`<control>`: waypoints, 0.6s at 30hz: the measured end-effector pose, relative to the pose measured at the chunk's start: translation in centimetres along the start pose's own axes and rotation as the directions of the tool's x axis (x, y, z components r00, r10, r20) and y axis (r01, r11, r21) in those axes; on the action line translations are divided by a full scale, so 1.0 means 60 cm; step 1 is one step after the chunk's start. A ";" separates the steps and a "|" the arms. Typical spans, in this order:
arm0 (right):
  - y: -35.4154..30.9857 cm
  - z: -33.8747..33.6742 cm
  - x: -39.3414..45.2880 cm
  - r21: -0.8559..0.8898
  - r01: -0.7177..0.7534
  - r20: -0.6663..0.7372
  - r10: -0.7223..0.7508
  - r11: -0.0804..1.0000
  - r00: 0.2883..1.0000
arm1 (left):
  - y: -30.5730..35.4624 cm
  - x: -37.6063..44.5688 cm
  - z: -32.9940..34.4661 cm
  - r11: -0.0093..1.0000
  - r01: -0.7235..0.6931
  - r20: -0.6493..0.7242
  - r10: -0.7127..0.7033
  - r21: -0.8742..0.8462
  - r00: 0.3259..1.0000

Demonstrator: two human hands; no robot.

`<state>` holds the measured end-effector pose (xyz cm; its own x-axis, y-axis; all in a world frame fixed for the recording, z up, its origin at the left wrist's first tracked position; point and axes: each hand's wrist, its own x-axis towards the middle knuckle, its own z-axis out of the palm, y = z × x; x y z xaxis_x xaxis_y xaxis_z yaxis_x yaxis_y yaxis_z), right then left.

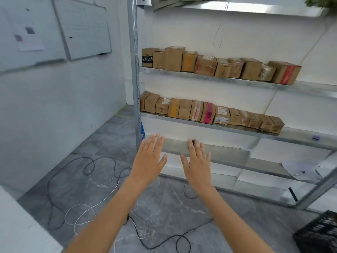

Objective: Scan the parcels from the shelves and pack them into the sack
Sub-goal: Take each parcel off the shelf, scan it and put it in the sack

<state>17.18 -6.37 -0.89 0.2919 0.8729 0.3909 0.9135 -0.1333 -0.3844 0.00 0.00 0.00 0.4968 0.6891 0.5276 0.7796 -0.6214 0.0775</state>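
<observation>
Before shelving rack (134, 70): left hand (148, 159), right hand (197, 164) both spread flat, holding nothing. Parcels (207, 113) untouched; likely start. Next: reach up, grasp one parcel.

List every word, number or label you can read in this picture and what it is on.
"COLMA" over "WOT", partly cut off: black band on the leftmost upper-shelf box.
White labels on lower-shelf boxes: print too blurred to read.
Pink tape on a lower-shelf box: dark print, unreadable.
Whiteboard: faint lines, nothing legible.
Papers on the wall: blurred, unreadable.
</observation>
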 end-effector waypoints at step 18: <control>-0.016 0.235 0.359 0.081 0.005 0.243 -0.024 0.997 0.970 | -0.243 0.279 0.179 0.989 0.144 0.170 -0.147 0.026 0.974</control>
<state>18.61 19.18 -3.92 0.1921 0.9638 0.1848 0.8889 -0.0911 -0.4489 1.05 24.60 -1.38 0.4348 0.8260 0.3586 0.8528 -0.5056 0.1308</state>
